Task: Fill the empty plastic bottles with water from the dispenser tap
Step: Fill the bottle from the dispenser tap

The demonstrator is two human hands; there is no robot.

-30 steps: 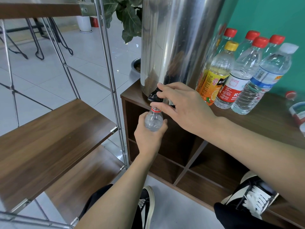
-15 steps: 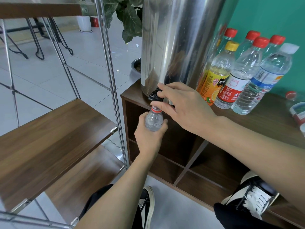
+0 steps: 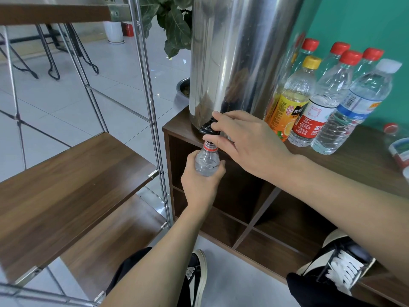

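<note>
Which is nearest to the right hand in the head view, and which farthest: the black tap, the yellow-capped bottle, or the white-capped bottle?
From the right hand:
1. Black tap, under its fingertips at the dispenser's base.
2. Yellow-capped bottle, just right of the dispenser.
3. White-capped bottle, farther right on the cabinet top.

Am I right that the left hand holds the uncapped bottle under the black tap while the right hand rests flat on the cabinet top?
Not quite. In the head view the right hand is on the black tap, fingers on its lever, not on the cabinet top. The left hand does hold the uncapped bottle under the tap.
</note>
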